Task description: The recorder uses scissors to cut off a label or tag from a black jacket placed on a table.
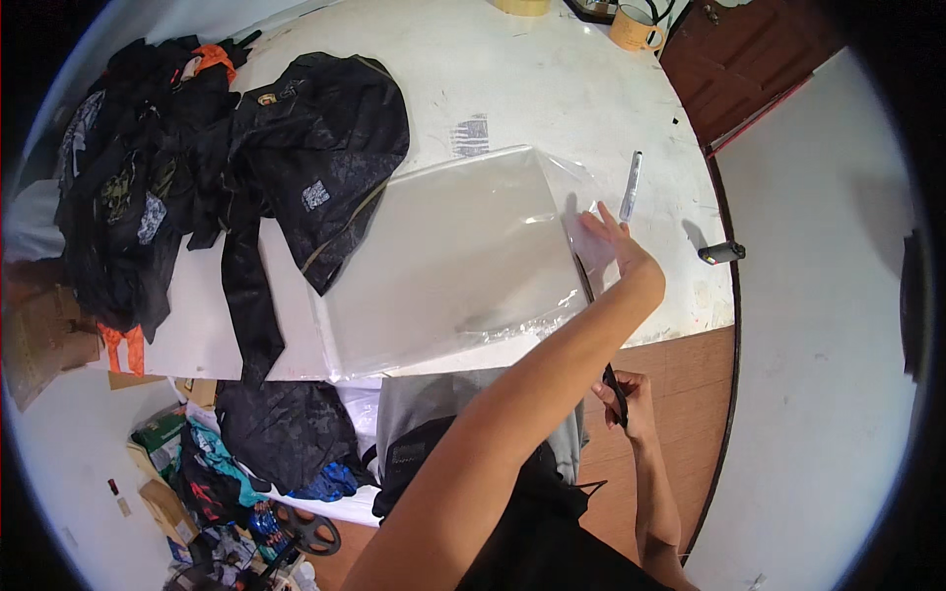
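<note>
A broad piece of clear plastic (448,256) lies flat on the white table; whether it is a sheet or a bag I cannot tell. My left arm reaches across my body, and my left hand (623,244) rests on the plastic's right side with fingers stretched out. Lower down, beyond the table's front edge, my right hand (636,402) is closed on the black handles of scissors (615,392). The dark blades run up beneath my left forearm and show again along the plastic's right edge. My forearm hides their middle.
A black jacket (320,128) overlaps the plastic's upper left corner, beside a heap of dark clothes (128,197). Right of my left hand lie a pen (632,185) and a small black object (722,253). An orange mug (636,30) stands at the far edge.
</note>
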{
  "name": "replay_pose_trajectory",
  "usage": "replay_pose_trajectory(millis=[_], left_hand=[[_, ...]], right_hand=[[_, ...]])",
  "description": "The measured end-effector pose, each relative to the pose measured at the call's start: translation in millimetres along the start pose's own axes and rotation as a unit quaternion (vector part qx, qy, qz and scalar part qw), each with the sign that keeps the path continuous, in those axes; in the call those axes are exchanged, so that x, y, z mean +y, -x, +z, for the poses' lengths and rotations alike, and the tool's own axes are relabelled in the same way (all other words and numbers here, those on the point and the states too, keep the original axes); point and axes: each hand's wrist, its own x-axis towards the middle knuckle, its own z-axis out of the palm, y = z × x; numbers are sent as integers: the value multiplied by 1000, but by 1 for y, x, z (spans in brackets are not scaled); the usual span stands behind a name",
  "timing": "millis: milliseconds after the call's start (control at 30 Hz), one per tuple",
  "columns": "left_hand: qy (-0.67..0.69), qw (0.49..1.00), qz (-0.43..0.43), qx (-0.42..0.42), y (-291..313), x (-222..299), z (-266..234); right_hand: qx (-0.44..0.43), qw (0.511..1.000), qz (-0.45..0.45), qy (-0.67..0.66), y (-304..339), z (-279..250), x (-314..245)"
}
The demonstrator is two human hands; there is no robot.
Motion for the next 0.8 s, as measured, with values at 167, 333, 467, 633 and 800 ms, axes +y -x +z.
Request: replay_pose_trajectory(millis=[167, 333, 467, 633, 800], left_hand=[[-10, 1000, 5, -10, 2, -1, -6], [-33, 999, -8, -13, -6, 4, -3], [-51, 998, -26, -39, -4, 6, -5], [-57, 997, -21, -38, -1, 3, -4], [-10, 1000, 10, 6, 1, 0, -1]], right_hand=[[7, 1000, -15, -8, -5, 0, 1], [19, 1000, 14, -3, -11, 7, -10], [14, 1000, -4, -26, -14, 2, -3], [6, 999, -21, -26, -19, 4, -3], [14, 999, -30, -21, -26, 6, -9]])
